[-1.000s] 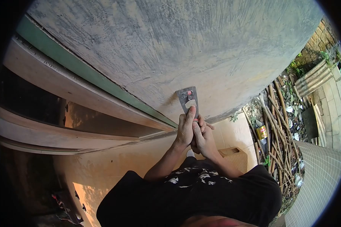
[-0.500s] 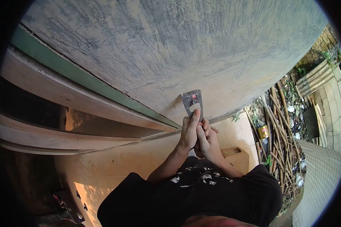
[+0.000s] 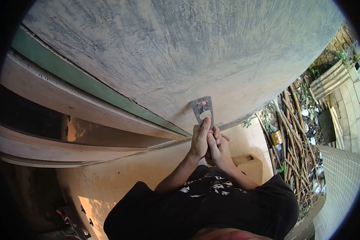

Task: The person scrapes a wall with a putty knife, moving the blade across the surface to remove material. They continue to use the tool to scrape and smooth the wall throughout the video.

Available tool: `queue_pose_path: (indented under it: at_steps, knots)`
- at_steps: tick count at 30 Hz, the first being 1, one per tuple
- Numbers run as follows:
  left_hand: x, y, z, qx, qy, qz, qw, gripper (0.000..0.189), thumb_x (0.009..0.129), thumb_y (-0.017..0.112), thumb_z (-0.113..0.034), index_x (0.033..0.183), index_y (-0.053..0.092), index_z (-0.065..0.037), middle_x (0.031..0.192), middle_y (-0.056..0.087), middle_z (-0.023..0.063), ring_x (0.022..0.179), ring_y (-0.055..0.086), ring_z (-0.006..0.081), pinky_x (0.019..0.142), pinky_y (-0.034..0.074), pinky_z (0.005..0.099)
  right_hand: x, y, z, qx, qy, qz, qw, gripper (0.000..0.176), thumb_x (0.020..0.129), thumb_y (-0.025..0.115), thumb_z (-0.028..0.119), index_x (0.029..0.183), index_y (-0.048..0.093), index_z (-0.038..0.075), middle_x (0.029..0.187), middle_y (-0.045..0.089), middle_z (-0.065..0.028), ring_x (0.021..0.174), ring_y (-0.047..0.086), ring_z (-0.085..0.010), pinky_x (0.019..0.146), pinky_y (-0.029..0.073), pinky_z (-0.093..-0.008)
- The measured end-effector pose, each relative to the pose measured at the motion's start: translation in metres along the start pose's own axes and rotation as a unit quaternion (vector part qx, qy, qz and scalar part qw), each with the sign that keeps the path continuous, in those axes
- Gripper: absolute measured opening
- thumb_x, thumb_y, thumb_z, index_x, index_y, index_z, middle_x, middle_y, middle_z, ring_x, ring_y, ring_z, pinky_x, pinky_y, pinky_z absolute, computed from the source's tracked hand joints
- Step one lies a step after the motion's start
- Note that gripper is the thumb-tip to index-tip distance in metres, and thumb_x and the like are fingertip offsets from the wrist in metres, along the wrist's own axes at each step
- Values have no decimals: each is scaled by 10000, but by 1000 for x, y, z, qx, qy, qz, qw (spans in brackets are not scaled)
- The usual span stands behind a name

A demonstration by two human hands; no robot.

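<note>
A putty knife (image 3: 203, 107) with a wide grey blade and a bit of red at its handle points up toward the wall (image 3: 180, 60), which is streaked grey and white. My left hand (image 3: 200, 138) is closed round its handle, thumb lying along the base of the blade. Close against it on the right, my right hand (image 3: 219, 147) also has its fingers wrapped at the handle. Both hands look dusty. Whether the blade touches the wall I cannot tell. Most of the handle is hidden by my fingers.
Left of the wall runs a green strip (image 3: 76, 80) beside a window or door frame (image 3: 84, 106). A tan box-like object (image 3: 254, 168) stands on the tiled floor (image 3: 148, 172). Sticks (image 3: 294, 136) and a yellow can (image 3: 276, 138) lie on the right.
The view has shifted slightly. The blade sits a touch lower and further left in view, while both hands keep the same hold on the putty knife.
</note>
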State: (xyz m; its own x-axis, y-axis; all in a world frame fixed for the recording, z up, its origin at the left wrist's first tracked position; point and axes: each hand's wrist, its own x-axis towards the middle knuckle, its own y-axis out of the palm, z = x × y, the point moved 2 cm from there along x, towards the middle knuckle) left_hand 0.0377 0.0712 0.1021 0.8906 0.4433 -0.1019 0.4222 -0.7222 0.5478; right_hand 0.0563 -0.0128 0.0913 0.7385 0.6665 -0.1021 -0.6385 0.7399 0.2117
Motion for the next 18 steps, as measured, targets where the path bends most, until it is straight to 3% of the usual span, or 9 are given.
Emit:
queue_pose_path:
  at_steps: [3,5,7,11,13,14,16,18]
  knots:
    - [1,2,-1,41,-6,-23,999,561,951,329,-469,566,405,-68,475,431,56,455,527,207,585,535,432,-1,2,-1,3,-12,-6,1000,282,953,462,243,897,550,-18,663,499,15,552,437,-46,479,333,-201]
    - [0,2,0,38,-10,-26,999,560,951,330,-469,567,405,-68,475,431,57,453,526,210,584,534,434,-2,1,5,-1,-32,-9,999,282,953,462,243,909,553,-20,674,507,11,560,443,-47,486,338,-200]
    - [-1,1,0,36,-14,-28,999,559,951,331,-469,569,405,-67,475,430,58,452,525,212,583,533,436,-5,-1,12,-16,61,19,998,293,950,466,238,944,554,-42,730,541,-25,651,489,-76,565,387,-218]
    - [2,2,2,16,-14,-22,1000,557,951,325,-467,572,403,-66,480,431,60,442,500,201,594,533,447,-3,0,10,-47,28,17,998,307,948,465,235,971,549,-59,778,568,-63,724,517,-112,636,418,-249]
    - [0,3,-1,8,-18,-31,999,555,952,322,-466,573,400,-67,479,426,58,435,486,196,598,533,454,-1,2,11,-72,-52,-14,996,295,948,463,259,956,559,-20,738,533,-16,665,484,-54,556,371,-202]
    - [0,4,-7,-14,-4,-14,1000,541,957,343,-438,572,407,-62,498,429,49,447,465,155,595,535,437,0,4,12,-71,-51,-15,996,295,948,463,259,956,559,-20,738,533,-16,665,484,-54,556,371,-202]
    - [1,9,-23,-35,31,20,999,528,958,370,-414,571,415,-58,516,441,45,459,448,120,588,535,412,7,11,22,-87,-152,-18,984,289,951,457,262,900,552,-6,648,524,-6,567,493,-55,484,362,-203]
    - [5,4,-33,-24,47,21,998,528,957,373,-414,572,417,-56,515,441,46,460,451,123,592,536,412,13,15,34,-72,-112,18,991,287,952,454,265,871,541,4,597,505,5,495,471,-57,434,338,-205]
